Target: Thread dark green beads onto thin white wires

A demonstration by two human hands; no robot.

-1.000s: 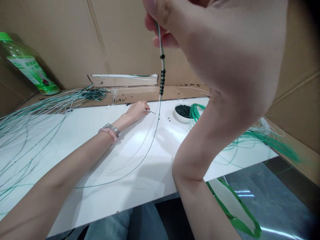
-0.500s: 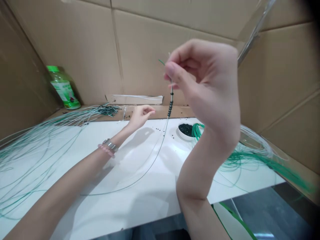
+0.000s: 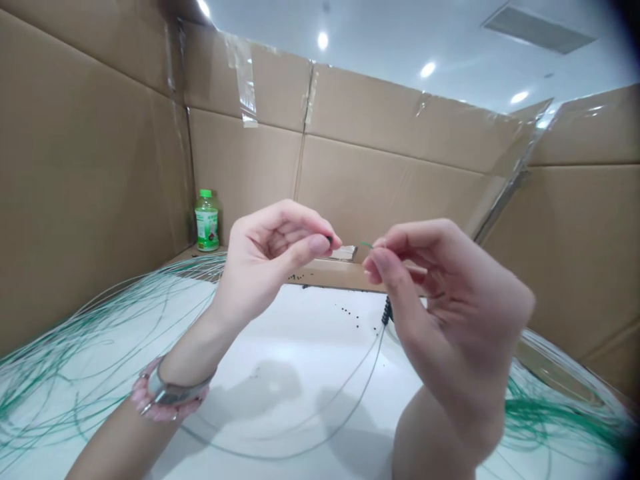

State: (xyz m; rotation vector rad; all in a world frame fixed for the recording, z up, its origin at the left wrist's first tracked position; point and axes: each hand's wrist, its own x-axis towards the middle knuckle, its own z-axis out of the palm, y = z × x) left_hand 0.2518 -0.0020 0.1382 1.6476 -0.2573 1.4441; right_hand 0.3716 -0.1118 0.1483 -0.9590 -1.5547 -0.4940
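My left hand [image 3: 273,257], with a silver band and pink bracelet at its wrist, pinches a small black bead [image 3: 329,239] between thumb and forefinger. Facing it on the right, my right hand [image 3: 440,293] is closed on a thin green wire, whose tip [image 3: 367,245] sticks out leftward from the fingertips. The bead and the wire tip are apart. Black beads [image 3: 387,311] sit stacked on the strand below my right hand, and the strand curves down over the white surface.
A green-capped bottle [image 3: 207,221] stands at the back left by the cardboard wall [image 3: 250,157]. Loose wires spread at left [image 3: 115,327] and green wires lie at right [image 3: 550,420]. Several loose beads [image 3: 350,312] dot the white tabletop [image 3: 300,333].
My left hand has risen from the back of the table and now holds a bead close to my right hand. The view has tilted upward, showing the ceiling. My right hand appears lower.
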